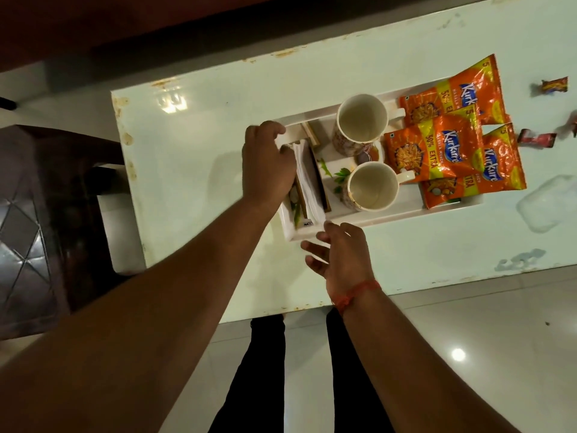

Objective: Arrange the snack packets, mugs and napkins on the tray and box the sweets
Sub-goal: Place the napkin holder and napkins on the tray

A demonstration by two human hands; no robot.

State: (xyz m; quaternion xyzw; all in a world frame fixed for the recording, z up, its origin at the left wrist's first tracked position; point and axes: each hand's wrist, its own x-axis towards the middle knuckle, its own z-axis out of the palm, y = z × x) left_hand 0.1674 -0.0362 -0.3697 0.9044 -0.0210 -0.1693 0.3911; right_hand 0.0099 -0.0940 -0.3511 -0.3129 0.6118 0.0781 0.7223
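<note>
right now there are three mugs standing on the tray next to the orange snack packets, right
Not quite: the head view shows two mugs, one farther and one nearer, standing on the tray next to the orange snack packets.

Head-worn, wide-angle, looking steeply down from above the tray (368,220), close over it at arm's reach, floor showing nearer than it.

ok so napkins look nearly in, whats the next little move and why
Probably release the napkins and draw the left hand back. They already stand in the holder on the tray, beside two mugs and the snack packets. The sweets lie loose on the table near the clear box, not yet boxed.
</note>
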